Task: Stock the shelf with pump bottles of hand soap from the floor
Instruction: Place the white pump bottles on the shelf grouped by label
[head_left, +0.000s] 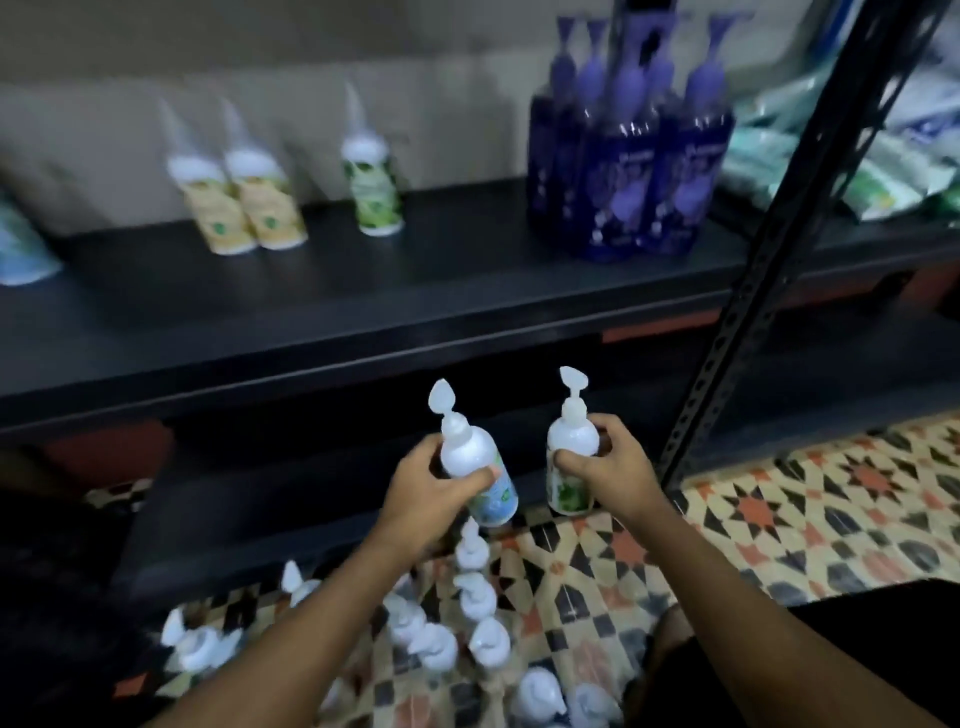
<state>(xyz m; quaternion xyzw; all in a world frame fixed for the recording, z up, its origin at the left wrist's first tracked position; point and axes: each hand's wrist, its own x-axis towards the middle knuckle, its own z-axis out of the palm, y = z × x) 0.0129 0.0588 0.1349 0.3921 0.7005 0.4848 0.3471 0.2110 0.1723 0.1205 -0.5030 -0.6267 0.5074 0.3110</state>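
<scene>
Our left hand (431, 486) wraps round the bottle with the blue label (467, 449) and hides its middle. Our right hand (610, 465) covers one side of the bottle with the green label (563, 441). We cannot read either label. The bottles on the floor (478, 597) are smeared; some hide under our left arm, and the bottom edge cuts a few off. On the shelf (363, 301), the yellow bottles (244, 208) and the green bottle (376, 192) are blurry. The purple bottles (623, 182) lose their tops at the top edge. A blue and white thing (21, 244) is cut by the left edge, too fuzzy to name. The packets (883, 171) are blurry and partly behind the post (769, 249)
</scene>
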